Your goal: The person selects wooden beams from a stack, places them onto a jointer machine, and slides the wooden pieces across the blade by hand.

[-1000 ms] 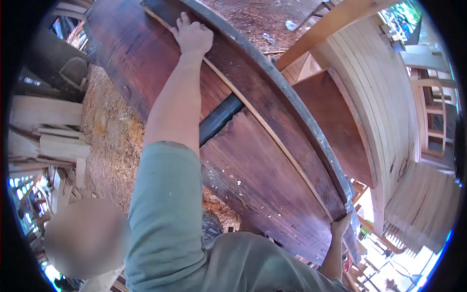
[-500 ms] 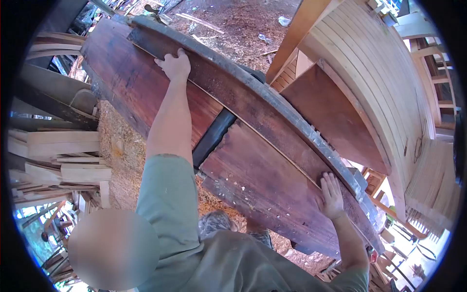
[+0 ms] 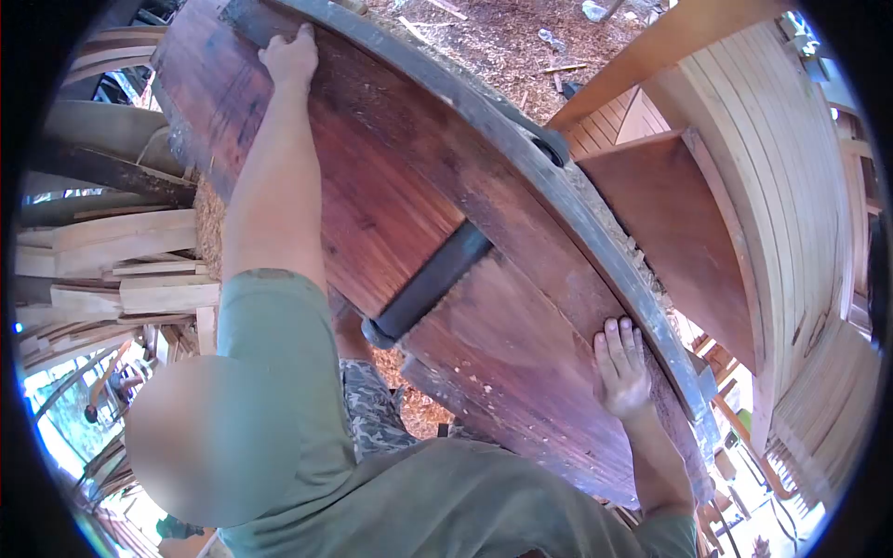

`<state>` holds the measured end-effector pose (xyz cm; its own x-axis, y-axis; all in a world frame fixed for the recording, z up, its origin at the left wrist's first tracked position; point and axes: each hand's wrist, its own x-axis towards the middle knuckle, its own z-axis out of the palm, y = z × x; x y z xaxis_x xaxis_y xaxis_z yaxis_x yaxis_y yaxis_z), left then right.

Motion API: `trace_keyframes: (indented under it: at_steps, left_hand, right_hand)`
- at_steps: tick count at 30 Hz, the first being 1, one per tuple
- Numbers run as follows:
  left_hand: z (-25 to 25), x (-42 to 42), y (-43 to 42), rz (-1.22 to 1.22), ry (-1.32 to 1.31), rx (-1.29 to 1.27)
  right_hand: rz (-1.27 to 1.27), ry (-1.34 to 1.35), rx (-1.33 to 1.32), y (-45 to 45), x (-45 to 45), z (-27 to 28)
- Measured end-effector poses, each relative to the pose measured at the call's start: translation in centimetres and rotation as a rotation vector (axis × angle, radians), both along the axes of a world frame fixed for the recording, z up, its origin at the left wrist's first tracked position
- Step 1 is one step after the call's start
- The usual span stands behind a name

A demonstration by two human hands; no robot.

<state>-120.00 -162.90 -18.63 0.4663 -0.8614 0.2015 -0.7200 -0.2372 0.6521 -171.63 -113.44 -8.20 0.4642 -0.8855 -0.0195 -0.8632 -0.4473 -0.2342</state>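
Note:
A long reddish-brown wooden plank (image 3: 521, 219) lies lengthwise over a bench top of two dark red wooden boards (image 3: 372, 205). My left hand (image 3: 291, 60) rests on its far end, thumb and fingers apart near the seam with the board. On the near end, my right hand (image 3: 621, 372) lies flat with its fingers stretched along the plank. Between the two boards, a dark bar (image 3: 437, 279) sits in a gap, its upper end reaching the plank. Along the plank's outer side runs a curved grey rim (image 3: 446, 88).
Beyond the rim stand a brown curved panel (image 3: 684, 232) and a large pale wooden hull-like structure (image 3: 744, 139). Stacked timber (image 3: 126, 242) lies on the left. Wood chips cover the ground (image 3: 521, 46). Another person's blurred head and camouflage-patterned legs (image 3: 372, 400) show near me.
The view has shifted, bringing the bench closer. The light gap along the plank's inner edge looks narrower. Both hands stay on the plank, the right one with its fingers closer together.

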Motion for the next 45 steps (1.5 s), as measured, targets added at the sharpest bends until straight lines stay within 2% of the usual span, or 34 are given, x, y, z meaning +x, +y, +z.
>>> trace_keyframes:
  at_steps: [7, 10, 13, 18, 20, 22, 24, 25, 26, 27, 28, 29, 31, 37, 39, 40, 42, 45]
  left_hand:
    - [-1.1, 10.4, -10.5, 0.030, -0.125, 0.026]
    - [0.0, 12.4, -13.0, 0.049, 0.020, 0.026]
    - [0.3, 13.9, -14.9, 0.080, 0.008, -0.043]
    - [-0.3, 16.3, -17.8, 0.011, -0.166, 0.064]
    - [-0.6, 16.2, -17.6, -0.033, -0.335, 0.142]
    - [-1.1, 13.3, -14.1, -0.084, -0.459, 0.199]
    - [-3.7, 8.0, -9.6, 0.060, -0.114, -0.114]
    - [0.8, 4.1, -3.8, -0.215, -0.585, 0.202]
    - [3.9, -0.3, 0.4, -0.287, -0.536, 0.385]
    - [2.2, -4.8, 4.0, 0.003, 0.128, -0.109]
    - [-1.0, -6.9, 6.1, -0.057, 0.099, -0.039]
    - [1.9, -11.0, 10.3, -0.031, 0.175, -0.070]
    - [3.3, -14.8, 14.2, -0.002, 0.216, -0.014]
    - [4.5, -14.8, 13.7, 0.039, 0.143, 0.018]
    - [4.4, -14.8, 13.7, 0.061, 0.155, 0.021]
    - [4.3, -14.6, 13.8, 0.066, 0.151, 0.032]
    - [3.9, -14.2, 13.4, -0.002, -0.026, 0.120]
    - [3.0, -13.9, 13.1, -0.017, -0.002, 0.091]
  right_hand:
    - [-0.007, 0.002, -0.035, -9.2, 8.5, -0.3]
    - [-0.024, -0.033, -0.023, -12.4, 11.8, -0.2]
    - [-0.031, -0.038, -0.038, -14.6, 14.2, -0.4]
    - [-0.067, -0.047, -0.038, -16.3, 15.8, -0.5]
    - [-0.084, -0.095, -0.034, -16.2, 15.9, -0.1]
    - [-0.086, -0.116, -0.075, -16.4, 16.0, -0.1]
    - [-0.078, -0.141, -0.109, -16.4, 16.2, 0.5]
    - [-0.077, -0.156, -0.124, -16.3, 16.2, 0.6]
    - [-0.074, -0.164, -0.140, -16.2, 16.0, 0.3]
    - [-0.071, -0.175, -0.154, -16.1, 16.0, 0.0]
    - [-0.066, -0.195, -0.169, -16.1, 15.9, -0.1]
    - [-0.070, -0.198, -0.160, -16.0, 15.8, -0.3]
    - [-0.059, -0.216, -0.149, -15.6, 15.7, -0.4]
    - [-0.075, -0.331, -0.102, -14.9, 14.1, -0.5]
    - [-0.202, -0.514, 0.019, -12.4, 12.4, 0.4]
    - [-0.191, -0.470, -0.004, -10.4, 10.7, 1.1]
    - [-0.172, -0.364, -0.007, -5.1, 6.2, 2.0]
    - [-0.141, -0.117, 0.079, 2.5, -0.7, 1.7]
